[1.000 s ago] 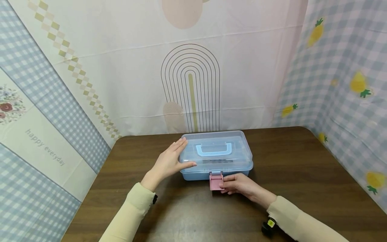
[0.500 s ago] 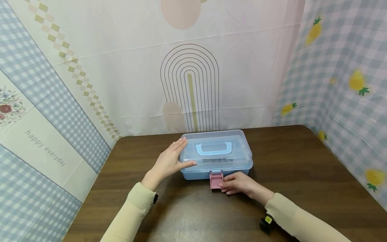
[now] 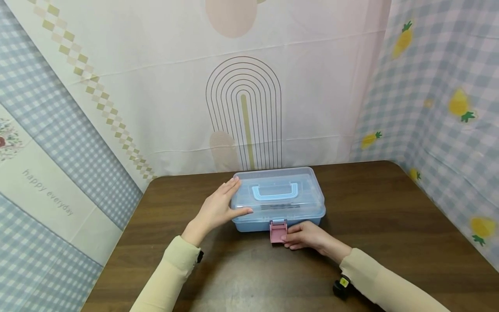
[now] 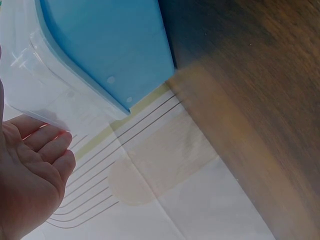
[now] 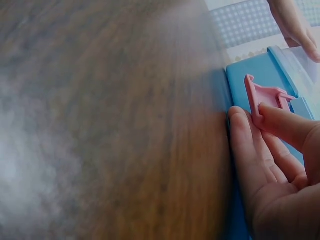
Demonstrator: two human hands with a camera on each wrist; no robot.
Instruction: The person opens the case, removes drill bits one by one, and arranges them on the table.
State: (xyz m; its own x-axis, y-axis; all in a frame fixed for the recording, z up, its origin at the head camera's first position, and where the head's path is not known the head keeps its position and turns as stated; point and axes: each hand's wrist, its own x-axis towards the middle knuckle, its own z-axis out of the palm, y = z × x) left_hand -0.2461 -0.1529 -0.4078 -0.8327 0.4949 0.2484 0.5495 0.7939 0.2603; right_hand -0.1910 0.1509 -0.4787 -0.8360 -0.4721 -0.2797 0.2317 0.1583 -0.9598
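A storage box with a translucent lid (image 3: pixel 273 208) and a blue base (image 3: pixel 253 226) sits on the table with the lid down. A light blue carrying handle (image 3: pixel 275 197) lies flat on top. At the front, a pink latch (image 3: pixel 278 233) stands swung outward from the base. My right hand (image 3: pixel 308 237) pinches the latch's right edge; in the right wrist view the thumb lies against the latch (image 5: pixel 270 97) with fingers behind it. My left hand (image 3: pixel 218 210) rests on the lid's left side, thumb spread toward the front and fingers fairly straight, touching the lid in the left wrist view.
The brown wooden table (image 3: pixel 374 208) spreads around the box. A white patterned cloth (image 3: pixel 163 108) hangs behind it, with checked cloth (image 3: pixel 448 143) on the right. Dark, slender things show dimly through the lid near its front.
Both hands keep their places on the box and latch. The right forearm has shifted slightly left and up, and the camera view has drifted a little.
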